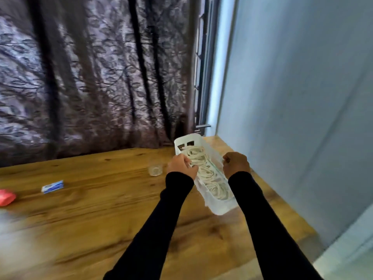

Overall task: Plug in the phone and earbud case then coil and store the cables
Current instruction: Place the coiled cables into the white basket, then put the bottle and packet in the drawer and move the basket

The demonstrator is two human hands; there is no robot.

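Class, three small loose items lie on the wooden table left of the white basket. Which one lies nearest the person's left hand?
The clear glass, just left of the left hand. The blue-and-white box and the red object lie much farther left.

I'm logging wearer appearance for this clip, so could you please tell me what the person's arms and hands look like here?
Both arms wear long, close-fitting black sleeves ending at the wrists. The left hand and right hand are bare: no gloves show, and no rings, watch or markings can be made out in this slightly blurred view.
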